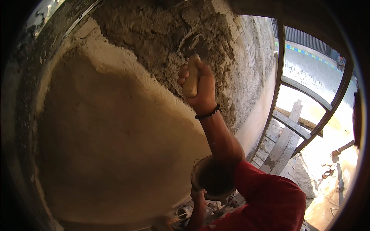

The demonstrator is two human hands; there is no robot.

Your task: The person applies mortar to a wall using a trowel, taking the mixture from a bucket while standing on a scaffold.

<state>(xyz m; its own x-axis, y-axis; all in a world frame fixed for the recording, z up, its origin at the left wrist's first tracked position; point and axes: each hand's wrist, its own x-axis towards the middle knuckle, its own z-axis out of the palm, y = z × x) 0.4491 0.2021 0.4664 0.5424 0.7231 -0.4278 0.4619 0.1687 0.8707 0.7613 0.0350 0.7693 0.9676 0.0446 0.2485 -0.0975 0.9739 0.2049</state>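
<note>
Right hand (205,85) is gripping the trowel (191,79) upper centre, blade up at the rough wall (142,38), while the left hand (199,195)'s got the bowl (194,174) by its rim lower centre, probably for easy reach.

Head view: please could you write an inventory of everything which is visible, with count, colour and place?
Rough mortar: 1 area, brown-grey, upper centre
Smooth plaster: 1 area, brown, left and centre
Trowel: 1, tan handle, grey blade, at the mortar
Bowl: 1, dark, lower centre
Ladder-like frame: 1, dark with grey crossbars, right
Planks: at least 1, pale, behind the frame
Corrugated fence: 1, grey, upper right
Distant person: 1, colours unclear, far upper right
Bracelet: 1, black, right wrist
Sleeve: 1, red, lower right
Left hand: 1, bare, holding the bowl
Right hand: 1, bare, gripping the trowel
</note>
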